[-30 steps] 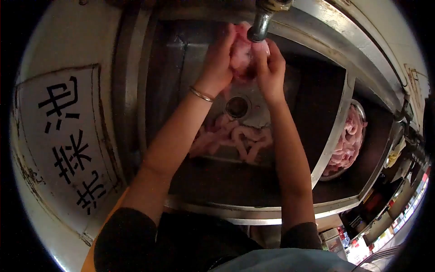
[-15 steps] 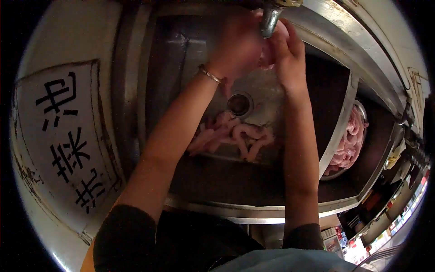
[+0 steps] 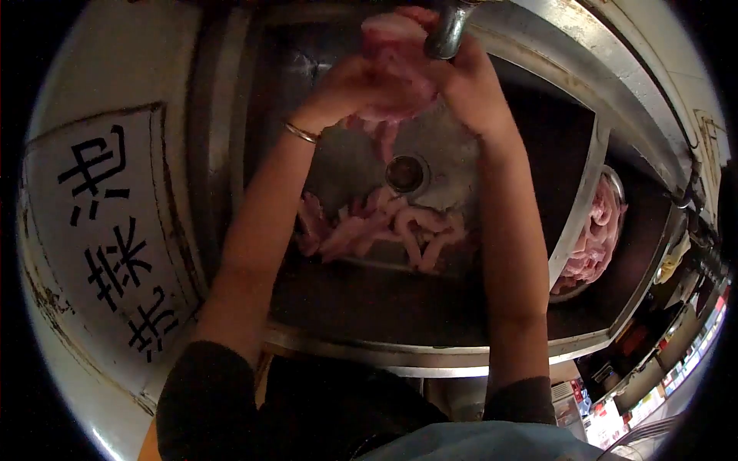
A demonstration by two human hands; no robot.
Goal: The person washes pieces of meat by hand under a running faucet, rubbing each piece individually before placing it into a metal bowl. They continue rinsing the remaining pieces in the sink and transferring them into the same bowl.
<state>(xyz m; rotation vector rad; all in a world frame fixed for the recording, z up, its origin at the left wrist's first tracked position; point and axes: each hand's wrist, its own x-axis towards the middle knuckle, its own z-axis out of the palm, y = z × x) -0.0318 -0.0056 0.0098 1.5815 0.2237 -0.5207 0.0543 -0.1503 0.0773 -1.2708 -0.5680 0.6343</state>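
A floppy piece of raw meat is held up between my hands at the far end of the metal sink, by the tap. My left hand, with a bracelet at the wrist, is closed round its left side. My right hand grips it from the right, its fingertips partly hidden by the meat and tap. A strip of the meat dangles towards the drain. More raw meat strips lie on the sink bottom, nearer to me.
Right of a metal divider, a round bowl heaped with raw meat sits in a second basin. A white sign with black characters is at the left. The sink's metal front rim runs before my body.
Both hands have shifted left with the meat, my left hand the most. The meat now spreads out more visibly between them. Strips in the sink lie as before.
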